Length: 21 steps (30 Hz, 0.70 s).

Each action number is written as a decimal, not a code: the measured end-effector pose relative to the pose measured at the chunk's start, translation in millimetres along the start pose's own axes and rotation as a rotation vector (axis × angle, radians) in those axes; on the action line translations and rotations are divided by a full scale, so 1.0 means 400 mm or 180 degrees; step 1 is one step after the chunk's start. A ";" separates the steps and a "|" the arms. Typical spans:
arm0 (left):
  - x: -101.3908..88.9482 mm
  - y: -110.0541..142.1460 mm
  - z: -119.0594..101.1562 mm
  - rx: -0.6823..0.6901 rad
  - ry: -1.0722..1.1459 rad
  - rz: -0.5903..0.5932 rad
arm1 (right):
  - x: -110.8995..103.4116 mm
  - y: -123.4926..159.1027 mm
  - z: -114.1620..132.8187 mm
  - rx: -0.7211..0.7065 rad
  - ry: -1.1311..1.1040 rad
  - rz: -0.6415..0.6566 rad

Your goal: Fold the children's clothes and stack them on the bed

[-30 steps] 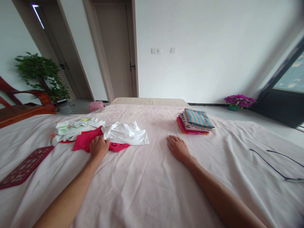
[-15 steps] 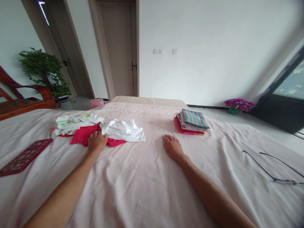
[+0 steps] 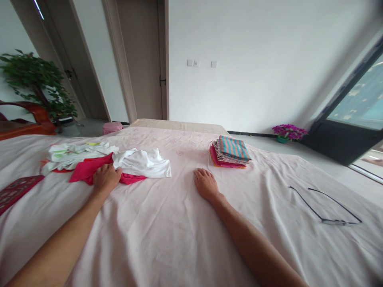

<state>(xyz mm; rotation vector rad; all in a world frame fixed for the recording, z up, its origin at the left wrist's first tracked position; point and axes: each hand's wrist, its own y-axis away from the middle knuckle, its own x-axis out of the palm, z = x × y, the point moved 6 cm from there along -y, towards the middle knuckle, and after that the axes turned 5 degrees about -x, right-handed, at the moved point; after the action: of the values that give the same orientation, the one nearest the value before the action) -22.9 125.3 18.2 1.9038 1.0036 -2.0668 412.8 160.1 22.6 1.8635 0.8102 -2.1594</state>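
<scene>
Part of a flat dark red piece (image 3: 18, 191) with a pale pattern lies at the left edge of a pale pink sheet (image 3: 167, 231). Beyond it stand the curved arm of a wooden chair (image 3: 38, 115) and a leafy plant (image 3: 32, 73). Next come crumpled white clothes (image 3: 72, 155) with green and yellow trim, and then a red garment (image 3: 85, 169), which lies against them. The left hand (image 3: 106, 175) rests on the red garment, knuckles up; its fingertips are hidden, so I cannot tell whether its grip is closed on the fabric. Farther back is a pink stool (image 3: 112, 127). A loose white garment (image 3: 143, 161) overlaps the red one just right of that hand. Across a stretch of sheet, the right hand (image 3: 206, 183) lies palm down, its grip loose around nothing, fingers resting on the sheet. Just beyond it sits a folded stack (image 3: 230, 153) topped with blue-and-orange stripes. Purple flowers (image 3: 290, 131) stand behind, near the wall, and unfolded glasses (image 3: 335, 221) rest on the sheet at the right.
</scene>
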 end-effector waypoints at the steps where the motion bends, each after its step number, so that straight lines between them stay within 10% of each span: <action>1: 0.001 0.000 0.000 0.0005 -0.0006 -0.0005 | 0.000 0.000 0.000 0.0003 -0.0001 -0.0016; 21: -0.017 0.006 -0.009 0.0070 -0.0063 -0.0242 | 0.011 -0.007 -0.001 -0.0027 0.0055 -0.0095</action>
<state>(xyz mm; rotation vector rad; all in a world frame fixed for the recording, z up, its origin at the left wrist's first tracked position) -17.6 123.4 23.8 1.8796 1.0690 -2.1423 411.0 163.7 19.1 1.8802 0.8544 -2.1568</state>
